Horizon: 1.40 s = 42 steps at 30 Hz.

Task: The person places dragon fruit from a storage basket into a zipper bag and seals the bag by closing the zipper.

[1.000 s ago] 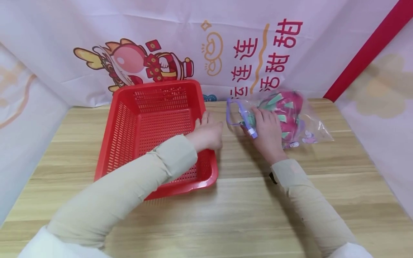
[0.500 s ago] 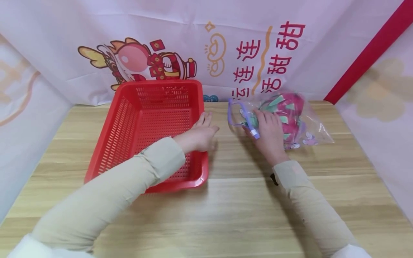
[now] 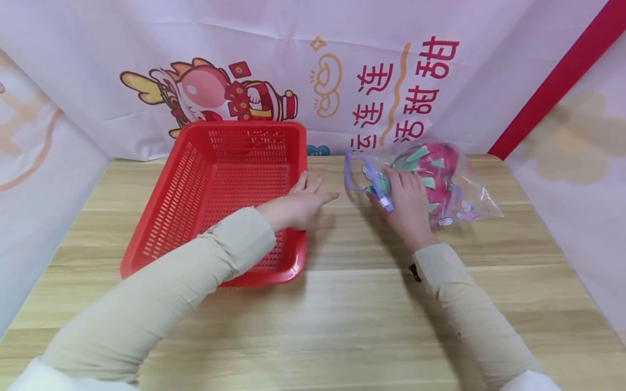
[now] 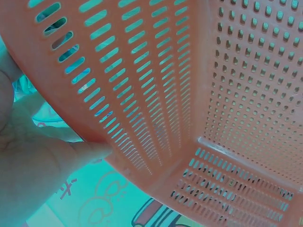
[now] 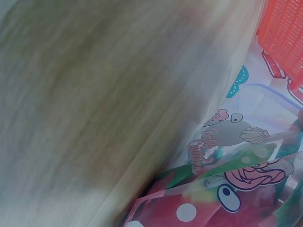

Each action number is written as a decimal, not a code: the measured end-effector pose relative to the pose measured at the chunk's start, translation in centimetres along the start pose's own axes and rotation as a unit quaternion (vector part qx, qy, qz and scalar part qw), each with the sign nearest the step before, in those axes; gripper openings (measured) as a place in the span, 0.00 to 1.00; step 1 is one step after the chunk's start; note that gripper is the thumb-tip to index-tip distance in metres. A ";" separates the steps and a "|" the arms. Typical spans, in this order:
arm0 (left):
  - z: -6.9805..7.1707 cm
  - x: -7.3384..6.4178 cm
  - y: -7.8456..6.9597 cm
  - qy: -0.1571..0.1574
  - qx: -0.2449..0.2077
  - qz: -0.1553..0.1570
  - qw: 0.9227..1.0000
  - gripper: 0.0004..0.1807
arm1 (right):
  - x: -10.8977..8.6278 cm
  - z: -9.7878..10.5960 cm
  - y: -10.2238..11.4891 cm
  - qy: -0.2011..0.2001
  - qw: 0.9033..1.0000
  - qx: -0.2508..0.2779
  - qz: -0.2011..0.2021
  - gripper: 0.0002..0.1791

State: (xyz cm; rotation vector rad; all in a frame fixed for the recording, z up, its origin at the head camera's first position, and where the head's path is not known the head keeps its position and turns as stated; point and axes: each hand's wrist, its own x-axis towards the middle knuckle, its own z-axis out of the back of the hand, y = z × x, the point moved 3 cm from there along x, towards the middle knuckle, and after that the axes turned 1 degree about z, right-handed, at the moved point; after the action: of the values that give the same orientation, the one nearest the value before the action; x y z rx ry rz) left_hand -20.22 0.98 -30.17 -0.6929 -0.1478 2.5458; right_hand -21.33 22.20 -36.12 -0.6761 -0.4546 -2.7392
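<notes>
My left hand [image 3: 295,206] lies at the right side of a red plastic basket [image 3: 210,126], fingers spread and straight. In the left wrist view a fingertip of that hand [image 4: 38,161] touches the rim. My right hand [image 3: 408,206] grips a clear zip bag [image 3: 481,203] near its purple zip [image 3: 374,182]. Inside the bag is a pink-red and green item [image 3: 442,165] with leaf-like green points; its kind is not certain. The right wrist view shows the bag's printed cartoon [image 5: 255,175] and white dots beneath. The right thumb is partly hidden.
The wooden table [image 3: 342,320] runs under both arms. Behind the basket and bag hangs a white printed cloth [image 3: 332,21], with a red strip [image 3: 552,89] at the right. A small black object [image 3: 415,272] shows beside the right cuff.
The basket has shifted left, away from the bag, along with my left hand. That hand's fingers have spread wider. My right hand and the bag stay nearly in place.
</notes>
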 end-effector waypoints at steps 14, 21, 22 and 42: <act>2.1 0.0 -1.4 -0.091 0.034 -0.030 0.995 0.43 | -0.4 0.1 0.2 -0.011 1.000 -0.004 -0.004 0.41; 2.6 1.5 -5.9 -0.213 0.229 -0.142 0.939 0.22 | -0.9 0.5 0.1 0.010 1.000 -0.029 0.006 0.39; 2.3 1.8 -6.4 -0.216 0.260 -0.148 0.929 0.20 | -0.9 0.5 0.1 0.024 0.999 -0.032 0.004 0.39; 0.9 3.8 -9.5 -0.272 0.346 -0.169 0.882 0.20 | -0.8 1.5 -0.2 0.083 0.996 0.037 0.006 0.33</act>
State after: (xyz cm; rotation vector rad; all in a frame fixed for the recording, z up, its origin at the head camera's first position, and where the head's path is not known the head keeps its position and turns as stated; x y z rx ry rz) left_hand -19.45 11.13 -28.94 0.3071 0.4093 2.1516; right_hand -20.15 23.06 -35.28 -0.4277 -0.5084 -2.7239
